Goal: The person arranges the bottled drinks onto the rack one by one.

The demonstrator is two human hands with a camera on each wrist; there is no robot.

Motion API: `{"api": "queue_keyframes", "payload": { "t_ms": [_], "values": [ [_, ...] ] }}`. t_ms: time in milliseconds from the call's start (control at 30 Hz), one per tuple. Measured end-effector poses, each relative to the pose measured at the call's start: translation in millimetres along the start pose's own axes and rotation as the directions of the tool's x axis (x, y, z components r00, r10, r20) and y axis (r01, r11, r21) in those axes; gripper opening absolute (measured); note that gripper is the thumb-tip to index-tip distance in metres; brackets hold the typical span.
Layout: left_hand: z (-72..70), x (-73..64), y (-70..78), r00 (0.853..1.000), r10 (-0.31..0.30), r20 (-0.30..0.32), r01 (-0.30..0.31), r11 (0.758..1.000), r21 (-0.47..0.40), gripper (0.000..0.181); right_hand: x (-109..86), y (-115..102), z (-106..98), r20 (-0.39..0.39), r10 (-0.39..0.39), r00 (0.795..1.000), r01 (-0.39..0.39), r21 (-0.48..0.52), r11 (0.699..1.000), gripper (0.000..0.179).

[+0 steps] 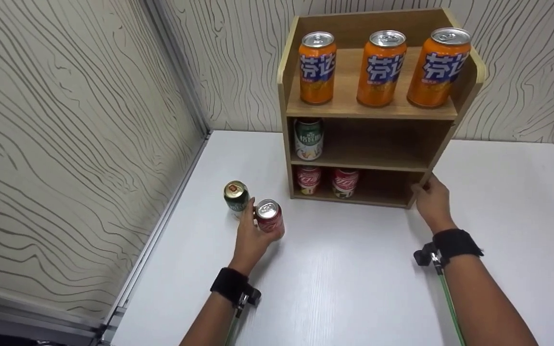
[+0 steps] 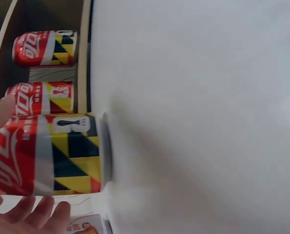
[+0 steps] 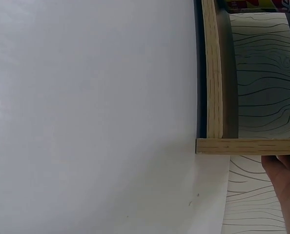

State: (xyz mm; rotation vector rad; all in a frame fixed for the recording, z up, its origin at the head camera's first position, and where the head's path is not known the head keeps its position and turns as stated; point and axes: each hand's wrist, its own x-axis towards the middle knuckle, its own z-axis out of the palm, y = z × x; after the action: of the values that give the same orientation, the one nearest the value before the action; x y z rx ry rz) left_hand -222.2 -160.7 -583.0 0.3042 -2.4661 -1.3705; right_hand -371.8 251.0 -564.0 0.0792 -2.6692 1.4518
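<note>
My left hand (image 1: 253, 238) grips a red cola can (image 1: 270, 222) between thumb and fingers, upright at the table's left. In the left wrist view this cola can (image 2: 52, 153) shows a red, yellow and black pattern, with its base close over the white surface. Just left of it stands a green-and-white can (image 1: 235, 196) with a gold top, partly hidden by the fingers. At the lower right side of the wooden shelf (image 1: 354, 115), my right hand (image 1: 433, 202) holds the side panel. The right wrist view shows fingertips (image 3: 272, 163) against the panel's outer face.
Three orange soda cans (image 1: 380, 72) stand on the top tier. A green-and-white can (image 1: 308, 139) is at the left of the middle tier. Two red cola cans (image 1: 345, 182) sit on the bottom tier. Patterned walls (image 1: 89, 120) border the white table (image 1: 334, 288) at left and back.
</note>
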Motion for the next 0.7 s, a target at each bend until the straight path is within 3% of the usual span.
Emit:
{"api": "queue_keyframes", "payload": {
  "t_ms": [267, 400, 567, 700],
  "values": [
    [11.3, -0.5, -1.3, 0.998, -0.013, -0.058, 0.019, 0.995, 0.094, 0.105, -1.3, 2, 3, -0.025, -0.004, 1.000, 0.004, 0.013, 1.000, 0.047],
    [13.6, -1.0, -1.3, 0.996, -0.020, -0.089, 0.029, 0.995, 0.094, 0.096, -1.5, 2, 4, -0.032, -0.002, 0.999, 0.003, 0.016, 1.000, 0.048],
    [16.4, 1.4, -1.1, 0.993, 0.024, -0.112, -0.017, 0.998, 0.065, 0.083, -1.5, 1, 3, -0.040, 0.002, 0.999, -0.002, 0.010, 1.000, 0.048],
    [17.0, -0.4, 2.3, 0.992, 0.062, -0.114, -0.056, 0.997, 0.058, 0.083, -2.5, 1, 4, -0.046, 0.013, 0.999, -0.013, 0.010, 1.000, 0.046]
  ]
}}
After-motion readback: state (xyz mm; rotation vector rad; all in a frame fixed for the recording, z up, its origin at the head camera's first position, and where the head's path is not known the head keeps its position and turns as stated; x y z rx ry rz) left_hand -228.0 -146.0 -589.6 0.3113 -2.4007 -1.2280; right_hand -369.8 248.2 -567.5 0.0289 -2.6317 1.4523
